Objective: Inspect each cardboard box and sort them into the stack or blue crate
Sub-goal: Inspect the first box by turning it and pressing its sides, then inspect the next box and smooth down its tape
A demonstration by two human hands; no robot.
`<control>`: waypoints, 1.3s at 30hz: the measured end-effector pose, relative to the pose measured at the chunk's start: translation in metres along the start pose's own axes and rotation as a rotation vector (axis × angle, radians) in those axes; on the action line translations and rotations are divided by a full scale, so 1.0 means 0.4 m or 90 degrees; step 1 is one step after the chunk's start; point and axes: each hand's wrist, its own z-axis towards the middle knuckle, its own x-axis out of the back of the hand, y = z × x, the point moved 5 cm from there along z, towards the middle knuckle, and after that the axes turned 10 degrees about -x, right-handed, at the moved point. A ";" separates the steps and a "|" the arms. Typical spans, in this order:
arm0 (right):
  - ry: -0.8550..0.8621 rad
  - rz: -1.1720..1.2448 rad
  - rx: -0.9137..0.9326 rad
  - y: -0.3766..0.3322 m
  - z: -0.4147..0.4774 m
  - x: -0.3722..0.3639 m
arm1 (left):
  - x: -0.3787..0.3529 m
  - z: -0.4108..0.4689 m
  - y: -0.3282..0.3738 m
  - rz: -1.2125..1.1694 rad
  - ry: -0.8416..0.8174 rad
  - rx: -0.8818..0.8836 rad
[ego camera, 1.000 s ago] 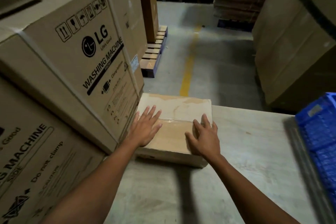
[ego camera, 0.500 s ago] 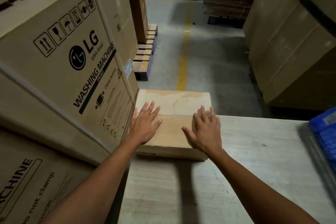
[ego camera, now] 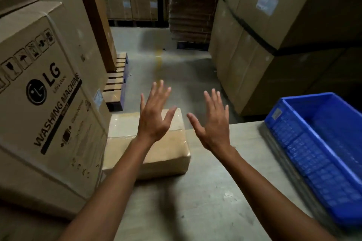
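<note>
Our empty left hand [ego camera: 154, 117] and right hand [ego camera: 213, 123] spread open by the box [ego camera: 168, 152] in the table's [ego camera: 205, 191] far-left corner. The blue crate [ego camera: 293, 143] sits right.

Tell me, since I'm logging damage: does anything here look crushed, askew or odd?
Nothing stands out. The small cardboard box lies flat on the table, no dents visible, though blur hides fine detail. The blue crate sits upright. The left hand and right hand hover open.
</note>
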 end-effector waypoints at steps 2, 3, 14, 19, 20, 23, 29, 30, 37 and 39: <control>0.090 0.044 0.029 -0.013 0.004 0.176 | 0.012 0.083 0.143 -0.040 0.041 -0.085; 0.130 0.048 0.041 -0.016 -0.002 0.265 | 0.016 0.117 0.218 -0.060 0.056 -0.124; 0.460 -0.094 0.022 0.177 -0.397 1.095 | -0.046 0.108 1.153 -0.349 0.084 -0.435; 0.557 -0.185 -0.071 0.300 -0.671 1.378 | -0.134 -0.035 1.529 -0.475 0.035 -0.520; 0.566 -0.199 -0.092 0.327 -0.721 1.420 | -0.155 -0.065 1.595 -0.499 0.021 -0.532; 0.589 -0.240 -0.168 0.418 -0.862 1.524 | -0.231 -0.157 1.780 -0.552 -0.037 -0.575; 0.637 -0.187 -0.348 0.647 -1.091 1.665 | -0.464 -0.299 2.047 -0.773 -0.230 -0.506; 0.645 -0.143 -0.383 0.699 -1.122 1.684 | -0.523 -0.312 2.078 -0.834 -0.299 -0.414; 0.731 0.480 -0.659 1.098 -1.370 1.714 | -0.981 -0.446 2.191 -0.910 -0.687 0.121; 0.753 0.519 -0.703 1.175 -1.425 1.699 | -1.053 -0.490 2.200 -0.863 -0.713 0.135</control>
